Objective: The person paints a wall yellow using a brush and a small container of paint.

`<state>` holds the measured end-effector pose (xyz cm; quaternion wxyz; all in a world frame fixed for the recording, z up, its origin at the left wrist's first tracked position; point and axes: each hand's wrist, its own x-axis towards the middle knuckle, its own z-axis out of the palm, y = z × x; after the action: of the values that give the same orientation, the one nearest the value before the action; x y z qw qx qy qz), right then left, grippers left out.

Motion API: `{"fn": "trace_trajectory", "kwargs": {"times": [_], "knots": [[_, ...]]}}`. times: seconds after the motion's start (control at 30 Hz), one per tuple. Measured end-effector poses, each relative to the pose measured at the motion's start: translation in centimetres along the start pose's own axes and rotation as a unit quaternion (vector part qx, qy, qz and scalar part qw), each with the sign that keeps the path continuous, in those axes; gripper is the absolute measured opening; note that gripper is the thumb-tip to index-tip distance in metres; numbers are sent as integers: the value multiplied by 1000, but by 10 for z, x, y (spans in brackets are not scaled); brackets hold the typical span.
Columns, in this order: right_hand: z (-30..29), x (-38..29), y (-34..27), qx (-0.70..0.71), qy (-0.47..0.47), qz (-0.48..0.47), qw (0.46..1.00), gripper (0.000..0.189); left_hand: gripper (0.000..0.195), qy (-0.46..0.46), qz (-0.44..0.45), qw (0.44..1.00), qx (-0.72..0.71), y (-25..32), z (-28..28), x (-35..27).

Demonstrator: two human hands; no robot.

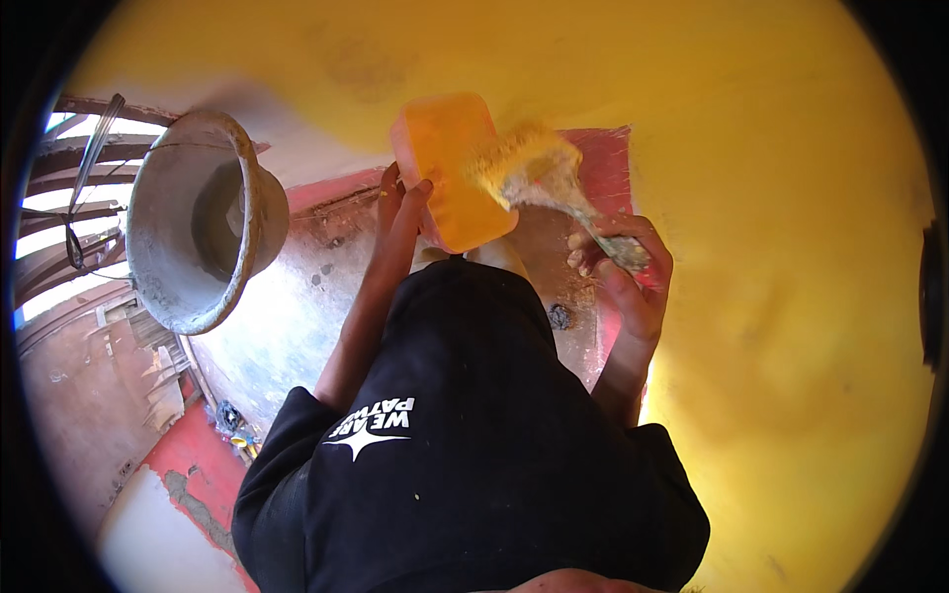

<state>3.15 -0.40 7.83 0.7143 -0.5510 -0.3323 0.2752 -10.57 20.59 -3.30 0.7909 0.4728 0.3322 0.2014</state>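
An orange plastic tub [454, 178], rectangular with rounded corners, is gripped at its left side by my left hand [404, 196]. Yellow-orange paint seems to be in it, though blur hides the level. My right hand [626, 270] holds a wide paintbrush [545, 167] by its smeared, worn handle. The bristles are coated in yellow and overlap the tub's right edge in the view; whether they touch it I cannot tell. Behind the tub and brush stands a wall painted yellow [778, 222], with a red band [608, 163] along its lower part.
A large grey basin-like vessel [252, 170] with a thick rim stands at the left, near window bars [55, 159] and a hanging clear strip. The floor [319, 252] is stained. Small items, including a dark plastic bag [228, 415], lie at the lower left beside a red surface [196, 452].
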Motion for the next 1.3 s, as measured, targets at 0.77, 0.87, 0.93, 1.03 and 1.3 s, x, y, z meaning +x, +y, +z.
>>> {"fn": "trace_trajectory", "kwargs": {"times": [0.77,0.87,0.93,1.03,1.3], "knots": [[28,36,38,-341,74,-9,937,8,72,-80,1,995,63,14,11,-17],[30,39,38,-364,64,-15,929,9,70,-77,12,990,120,6,7,-15],[29,40,40,-366,61,-6,929,9,69,-71,17,988,139,4,6,-15],[27,42,44,-359,62,1,931,8,71,-69,2,990,125,8,10,-17],[22,45,44,-338,65,38,938,9,70,-94,-3,986,137,16,14,-12]]}}
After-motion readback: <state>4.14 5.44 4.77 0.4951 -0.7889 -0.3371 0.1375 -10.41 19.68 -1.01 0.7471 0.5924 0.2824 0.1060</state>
